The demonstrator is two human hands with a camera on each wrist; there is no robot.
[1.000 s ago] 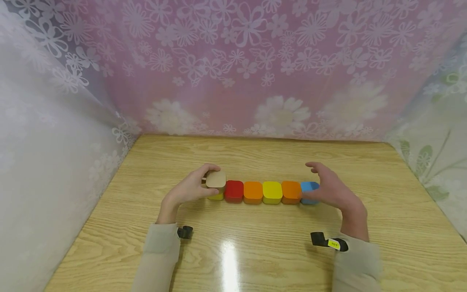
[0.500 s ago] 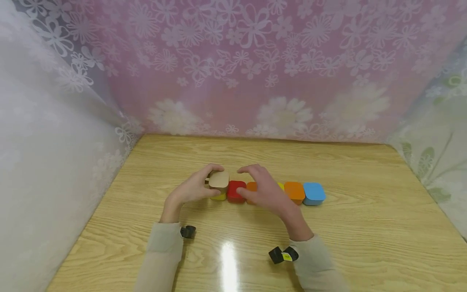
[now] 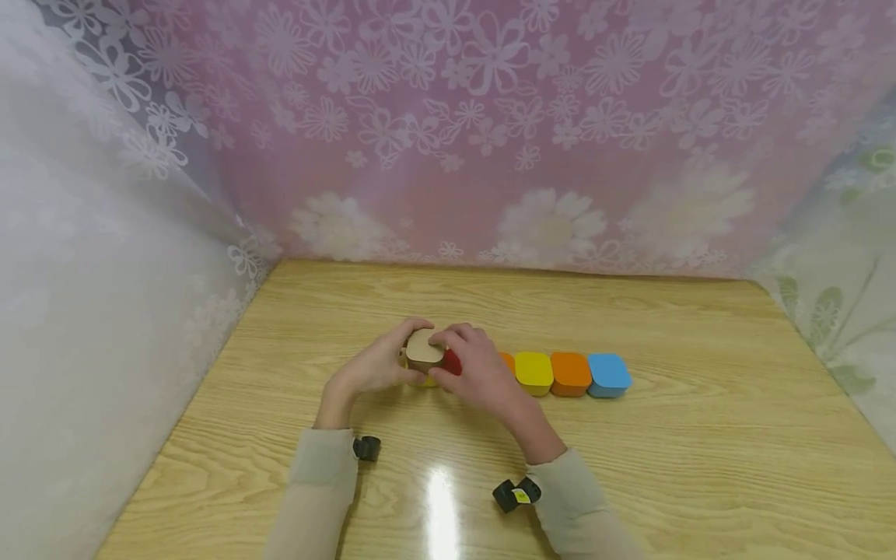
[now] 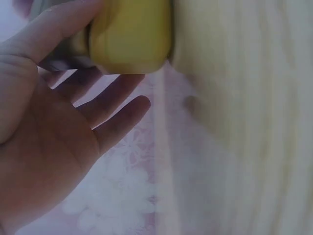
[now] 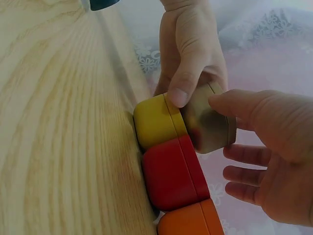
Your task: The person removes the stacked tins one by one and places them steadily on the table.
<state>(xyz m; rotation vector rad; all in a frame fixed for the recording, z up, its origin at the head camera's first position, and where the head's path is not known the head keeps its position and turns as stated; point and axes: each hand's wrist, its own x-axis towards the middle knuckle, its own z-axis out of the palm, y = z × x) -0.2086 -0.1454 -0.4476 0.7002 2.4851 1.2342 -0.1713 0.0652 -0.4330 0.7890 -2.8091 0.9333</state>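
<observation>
A beige rounded box (image 3: 423, 348) with a darker metallic side sits on top of a yellow box (image 5: 157, 121) at the left end of a row. My left hand (image 3: 378, 365) holds the beige box from the left, its thumb at the seam where the two boxes meet. From the right, my right hand (image 3: 484, 375) pinches the same box, thumb on its near side and a finger over its top edge. The red box (image 5: 173, 174) stands beside the yellow one, mostly hidden by my right hand in the head view. Part of the yellow box (image 4: 132, 36) shows in the left wrist view.
Rightward the row continues with an orange box (image 3: 508, 360), partly covered, then a yellow box (image 3: 533, 373), another orange box (image 3: 570, 373) and a blue box (image 3: 609, 375). All stand on a wooden table (image 3: 700, 435). A pink floral curtain (image 3: 448, 179) hangs behind it.
My right hand has moved left from the blue box, across the row, and now grips the beige box. My left hand has stayed at the beige box.
</observation>
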